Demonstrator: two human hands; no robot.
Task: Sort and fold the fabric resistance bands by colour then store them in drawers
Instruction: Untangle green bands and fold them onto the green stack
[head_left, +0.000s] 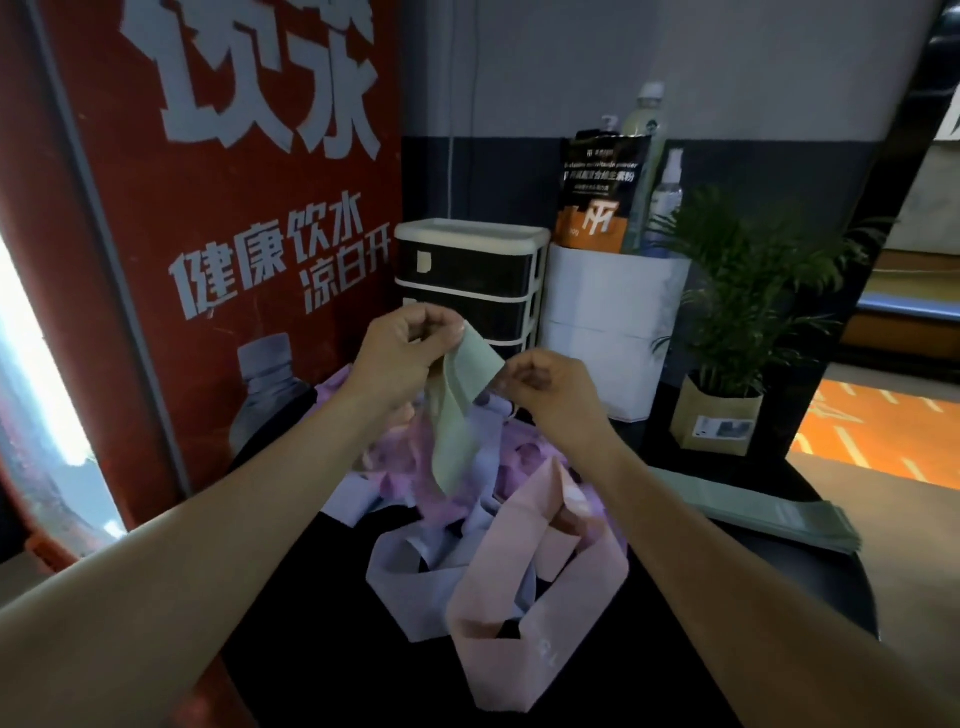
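Note:
I hold a pale green fabric band (460, 400) up over the black table. My left hand (402, 345) pinches its upper left end and my right hand (540, 387) pinches its right edge. The band hangs down between them. Below lies a loose pile of bands: a pink loop (524, 597) nearest me, lavender ones (410, 577) and purple ones (395, 452) behind. A flat stack of folded green bands (769, 512) rests on the table's right side. The small drawer unit (467, 283), black fronts in a white frame, stands at the back with its drawers closed.
A red water dispenser (218, 249) with white lettering fills the left. Behind the drawers' right side stands a white box (608, 322) bearing a dark pouch (597, 192) and bottles. A potted palm (727, 332) stands at the right. The round table's edge (867, 587) curves at right.

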